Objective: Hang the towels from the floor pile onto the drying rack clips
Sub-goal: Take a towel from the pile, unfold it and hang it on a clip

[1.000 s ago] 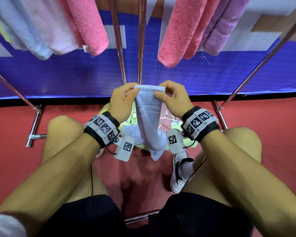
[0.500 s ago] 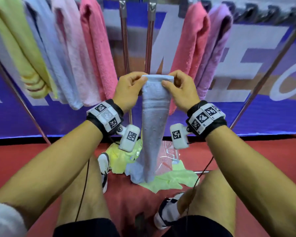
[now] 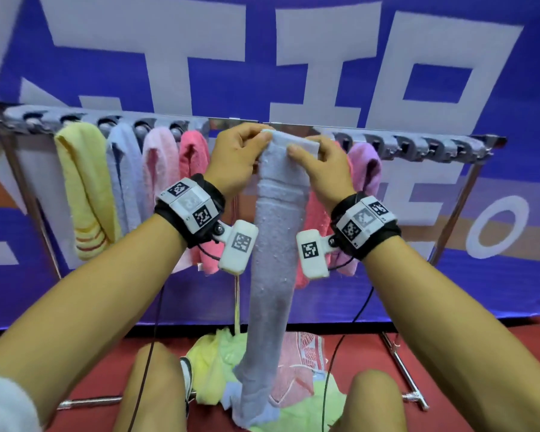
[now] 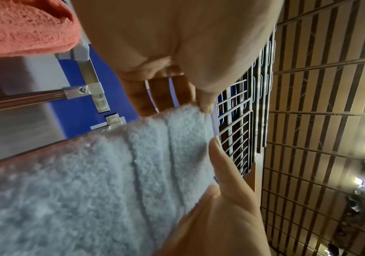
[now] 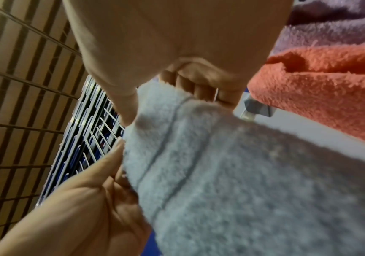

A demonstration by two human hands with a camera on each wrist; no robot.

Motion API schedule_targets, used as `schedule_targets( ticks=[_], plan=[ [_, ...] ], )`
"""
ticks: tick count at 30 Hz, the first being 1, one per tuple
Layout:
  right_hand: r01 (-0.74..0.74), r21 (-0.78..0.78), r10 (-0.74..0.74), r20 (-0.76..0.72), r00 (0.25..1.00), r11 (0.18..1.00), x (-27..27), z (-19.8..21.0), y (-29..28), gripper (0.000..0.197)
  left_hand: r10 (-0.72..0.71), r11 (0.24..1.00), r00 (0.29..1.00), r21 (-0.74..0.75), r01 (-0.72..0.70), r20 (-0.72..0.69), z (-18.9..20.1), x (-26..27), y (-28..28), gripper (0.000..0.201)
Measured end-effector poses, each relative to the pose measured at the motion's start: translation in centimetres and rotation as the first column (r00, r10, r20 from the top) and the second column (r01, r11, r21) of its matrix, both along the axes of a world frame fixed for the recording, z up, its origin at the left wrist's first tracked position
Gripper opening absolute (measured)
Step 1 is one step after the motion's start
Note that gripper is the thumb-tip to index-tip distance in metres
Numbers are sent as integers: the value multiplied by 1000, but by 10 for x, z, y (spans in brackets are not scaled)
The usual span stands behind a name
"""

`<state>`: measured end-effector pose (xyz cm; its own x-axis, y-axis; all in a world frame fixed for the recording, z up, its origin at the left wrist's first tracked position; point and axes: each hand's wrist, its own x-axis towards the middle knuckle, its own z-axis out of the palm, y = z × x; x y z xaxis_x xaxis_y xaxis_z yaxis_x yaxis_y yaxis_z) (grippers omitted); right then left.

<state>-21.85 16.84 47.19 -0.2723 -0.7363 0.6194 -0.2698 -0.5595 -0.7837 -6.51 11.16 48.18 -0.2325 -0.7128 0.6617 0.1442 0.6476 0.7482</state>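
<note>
A folded light blue towel (image 3: pixel 275 251) hangs long from both hands, its lower end on the floor pile (image 3: pixel 290 378). My left hand (image 3: pixel 237 157) pinches the top left corner and my right hand (image 3: pixel 318 163) pinches the top right corner, just below the drying rack's clip rail (image 3: pixel 418 145). The wrist views show the same towel (image 4: pixel 89 181) (image 5: pixel 231 173) pinched between thumbs and fingers. Yellow (image 3: pixel 85 188), blue, pale pink and coral towels hang clipped at left; a coral and a purple towel (image 3: pixel 365 163) hang behind my right hand.
Several grey clips on the rail at the right (image 3: pixel 443 146) hold nothing. Chrome rack legs (image 3: pixel 402 369) stand on the red floor at both sides. A blue banner (image 3: pixel 262 57) hangs behind the rack. My knees and a shoe flank the pile.
Both hands have raised the blue towel from near the floor up to the clip rail, and my view has tilted upward to the rack's top.
</note>
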Motion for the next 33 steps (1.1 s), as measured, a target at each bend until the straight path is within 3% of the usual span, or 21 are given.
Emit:
schedule_targets(
  ticks=[3,9,11,14,15,17,21,22,25,28,31,33],
  plan=[
    [-173,114,171,33,985,978,10,-7,-9,30,0,999,1000,-34,1,25,7,5,-6,16],
    [-64,31,66,-68,995,997,20,11,-22,7,22,998,998,53,-19,-53,7,9,-15,11],
    [-21,23,23,-50,998,1000,21,19,-25,5,-51,989,992,131,66,-119,0,9,-13,10],
    [18,46,-17,-28,999,999,24,33,-26,13,-185,950,982,251,186,-27,-26,11,-14,49],
    [45,53,-43,-37,998,998,24,38,-25,18,-211,940,976,286,188,52,-37,11,-14,49],
    [116,69,-112,-62,992,991,21,50,-22,23,-220,930,959,335,151,179,-60,11,-14,31],
    [234,60,-233,-24,972,970,-4,69,-21,36,-281,904,924,396,164,258,-89,12,-6,8],
    [275,53,-275,-9,961,960,-13,73,-19,35,-308,889,916,420,181,258,-91,14,-5,4],
    [423,75,-423,-8,906,903,-49,78,-16,32,-361,850,900,482,212,242,-86,24,-8,20],
    [543,184,-545,-48,837,819,-86,70,-5,30,-360,845,910,485,225,205,-64,33,-12,24],
    [698,261,-640,-279,716,667,-97,49,9,38,-397,845,898,457,277,190,-31,26,-9,39],
    [732,106,-655,-375,656,673,-79,39,16,38,-450,841,861,437,320,236,-11,12,-2,46]
  ],
)
